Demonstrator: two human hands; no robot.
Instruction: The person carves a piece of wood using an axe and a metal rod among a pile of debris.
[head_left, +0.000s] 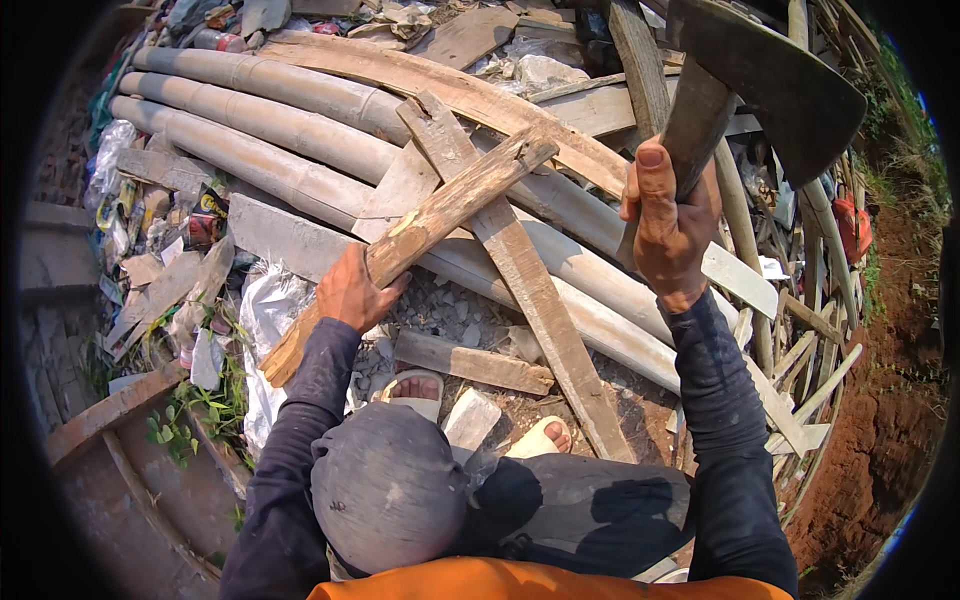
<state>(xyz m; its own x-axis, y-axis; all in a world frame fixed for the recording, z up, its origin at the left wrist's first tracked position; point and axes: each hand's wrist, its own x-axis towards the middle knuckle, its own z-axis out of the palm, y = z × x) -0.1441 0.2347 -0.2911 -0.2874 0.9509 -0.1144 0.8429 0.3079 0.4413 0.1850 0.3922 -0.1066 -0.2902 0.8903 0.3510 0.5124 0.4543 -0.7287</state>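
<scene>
- Head view looks down on a heap of long bamboo poles [300,130] and crossed grey planks [530,290], with plastic litter [150,230] at the left and bare red earth at the right.
- Raised high at upper right, an axe [770,90] hangs with its dark blade above the pile; the right hand [668,222] is wrapped tight round its wooden handle.
- Slanting across the planks lies a rough wooden stick [420,230]; the left hand [350,292] is closed round its lower part, holding it steady.
- Two sandalled feet [480,410] rest on the rubble just below the stick.
- Judged from this pose, a swing landing low could strike the left hand or feet, since both sit near the stick.
- A loose stick could also roll and deflect the blade.
</scene>
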